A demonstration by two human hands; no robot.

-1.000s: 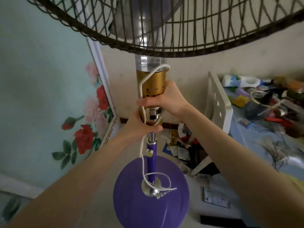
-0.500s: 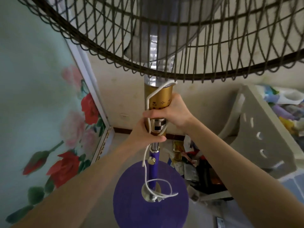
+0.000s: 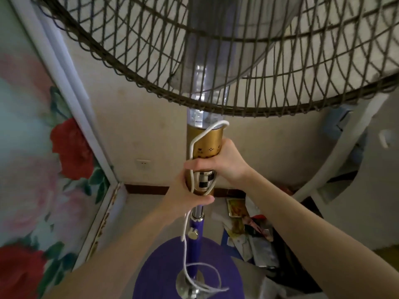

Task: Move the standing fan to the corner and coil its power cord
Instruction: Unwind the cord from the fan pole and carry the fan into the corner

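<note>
**Both hands gripping the fan column at a room corner**

The standing fan [image 3: 204,147] fills the centre of the view, its wire grille [image 3: 237,61] spanning the top from 10 to 2 o'clock and its round purple base [image 3: 155,275] at 6 o'clock. The right hand [image 3: 224,160] is closed around the gold control housing [image 3: 205,143], fingers wrapped toward the left side. The left hand [image 3: 187,195] is closed around the lower end of that housing, directly below the right hand, at the junction with the chrome and purple pole [image 3: 194,238]. The white power cord [image 3: 185,234] loops over the top of the housing, passes under both hands, hangs beside the pole and lies in loose turns about the pole foot on the base. Behind the fan, at 9 o'clock, a wall socket [image 3: 143,162] sits on the cream wall; a floral panel [image 3: 43,169] occupies 8 to 10 o'clock. A white chair [image 3: 349,152] stands at 3 o'clock, with scattered clutter [image 3: 252,236] on the floor at 5 o'clock.
</note>
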